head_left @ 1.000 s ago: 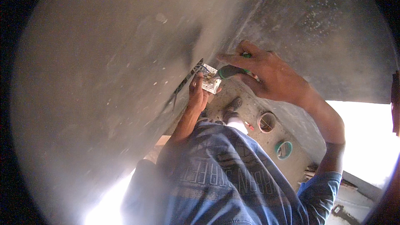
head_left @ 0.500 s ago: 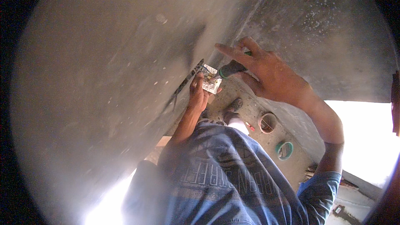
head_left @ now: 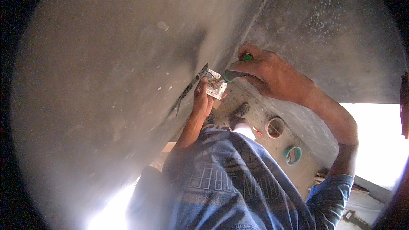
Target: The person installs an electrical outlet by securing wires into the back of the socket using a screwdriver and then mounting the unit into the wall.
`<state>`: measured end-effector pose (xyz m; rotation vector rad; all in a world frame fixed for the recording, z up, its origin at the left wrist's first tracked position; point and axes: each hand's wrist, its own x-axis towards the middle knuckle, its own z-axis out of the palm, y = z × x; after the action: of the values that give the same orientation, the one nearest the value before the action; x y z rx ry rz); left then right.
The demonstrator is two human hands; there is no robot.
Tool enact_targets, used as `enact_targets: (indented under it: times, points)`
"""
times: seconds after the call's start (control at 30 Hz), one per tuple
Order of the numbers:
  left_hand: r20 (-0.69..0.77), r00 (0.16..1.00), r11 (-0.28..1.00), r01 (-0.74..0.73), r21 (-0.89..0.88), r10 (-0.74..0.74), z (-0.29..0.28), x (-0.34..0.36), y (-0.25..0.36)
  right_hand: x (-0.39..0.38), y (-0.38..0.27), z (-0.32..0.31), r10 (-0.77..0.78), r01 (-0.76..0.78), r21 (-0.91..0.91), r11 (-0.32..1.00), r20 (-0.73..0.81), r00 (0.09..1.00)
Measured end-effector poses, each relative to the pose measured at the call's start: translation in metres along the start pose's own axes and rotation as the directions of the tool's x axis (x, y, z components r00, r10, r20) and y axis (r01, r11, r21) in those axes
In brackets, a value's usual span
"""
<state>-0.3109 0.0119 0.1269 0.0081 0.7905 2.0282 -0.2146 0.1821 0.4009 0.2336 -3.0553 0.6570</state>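
My left hand (head_left: pixel 203 98) grips a white square electrical fitting (head_left: pixel 216 90), which looks like the back of a switch or socket plate. Its thumb lies along one edge and the fingers reach underneath. A dark wire runs from the fitting toward a dark slot (head_left: pixel 191 86) in the wall. My right hand (head_left: pixel 272 72) is wrapped round the dark, green-ended handle of a screwdriver (head_left: pixel 234 76). The screwdriver's shaft points at the fitting's inner side; the exact spot its tip touches is too small to tell.
Bare grey walls meet in a corner ahead, close to both hands. On the floor below stand a round pinkish bucket (head_left: pixel 275 127) and a green-rimmed container (head_left: pixel 292 155). A small red item (head_left: pixel 257 131) lies near my feet. Bright light enters at the right.
My right hand's raised fingers have curled in round the screwdriver handle. My left hand still holds the fitting in nearly the same place.
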Motion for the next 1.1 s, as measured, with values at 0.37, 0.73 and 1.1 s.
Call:
enact_targets:
  times: [0.37, 0.73, 1.1]
  points:
    - [-0.023, 1.0, 0.999, 0.005, -0.048, -0.006, -0.002, -0.002, -0.003, 0.003, -0.002, -0.002, 0.038, -0.038, 0.016, 0.999, -0.016, 0.999]
    - [-0.003, 0.992, 0.99, -0.129, 0.061, 0.13, -0.006, -0.006, -0.014, 0.013, 0.013, -0.011, -0.181, 0.191, -0.089, 0.978, 0.106, 0.978]
    - [-0.093, 0.977, 0.959, -0.169, 0.226, 0.194, 0.017, -0.01, -0.006, 0.016, 0.009, -0.03, 0.102, 0.028, -0.331, 0.943, 0.368, 0.924]
